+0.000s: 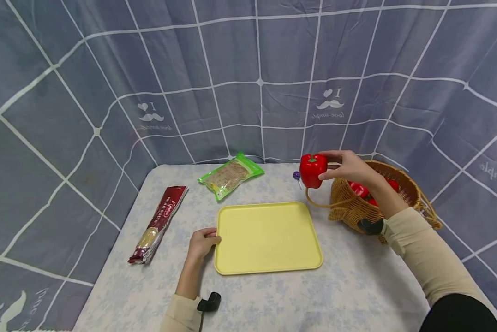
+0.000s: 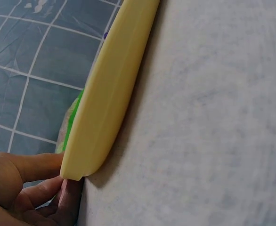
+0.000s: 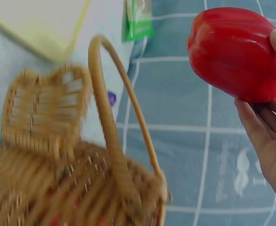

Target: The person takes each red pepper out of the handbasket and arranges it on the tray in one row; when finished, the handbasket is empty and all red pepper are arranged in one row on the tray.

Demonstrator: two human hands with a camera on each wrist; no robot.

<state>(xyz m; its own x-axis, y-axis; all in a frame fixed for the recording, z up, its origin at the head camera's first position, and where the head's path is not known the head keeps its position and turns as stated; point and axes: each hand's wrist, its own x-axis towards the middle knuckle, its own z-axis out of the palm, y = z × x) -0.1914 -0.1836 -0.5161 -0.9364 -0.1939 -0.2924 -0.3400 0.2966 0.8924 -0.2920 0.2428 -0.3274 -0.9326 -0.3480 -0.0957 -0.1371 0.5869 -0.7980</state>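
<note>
A red bell pepper (image 1: 311, 171) with a green stem is held up by my right hand (image 1: 350, 167), between the thumb and fingers. In the right wrist view the pepper (image 3: 237, 54) hangs clear of the wicker basket (image 3: 58, 174). My left hand (image 1: 202, 242) pinches the left edge of a yellow tray (image 1: 269, 240) lying on the table. Seen from the left wrist, the thumb is at the tray's rim (image 2: 105, 94) and fingers curl under its corner.
More red peppers (image 1: 359, 189) lie in the wicker basket (image 1: 344, 214) at right, its handle toward the tray. A green-edged bag (image 1: 231, 176) lies behind the tray, a dark red packet (image 1: 158, 226) at left. A small purple item (image 1: 296, 175) sits near the back edge.
</note>
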